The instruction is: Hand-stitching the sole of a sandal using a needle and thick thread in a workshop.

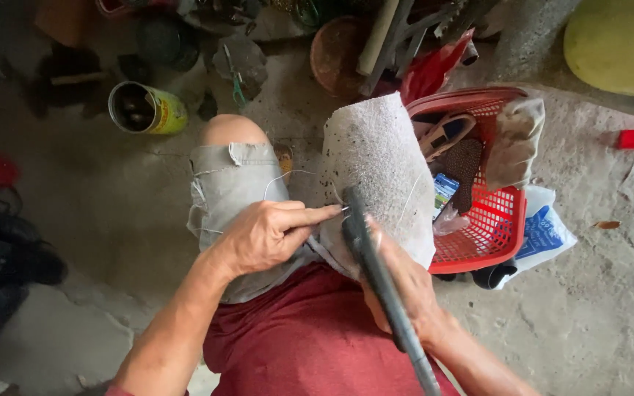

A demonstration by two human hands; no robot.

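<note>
Nearest the lens, a dark tool handle [387, 293] slanting up across the lap, gripped in the closed right hand [398, 282]. Left hand [266, 236] pinched shut on a thin needle [343, 209] with pale thread [280, 178], tip touching the grey speckled sole [379, 165] propped on the knee. Red basket [497, 227] just beside.

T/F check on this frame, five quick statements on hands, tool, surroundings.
1. The left hand pinches a thin pale thread. True.
2. The right hand holds a long dark tool. True.
3. The basket beside the knee is blue. False: it is red.
4. The open can on the floor stands upright. False: it lies on its side.
5. The grey textured piece rests on the lap. True.
</note>
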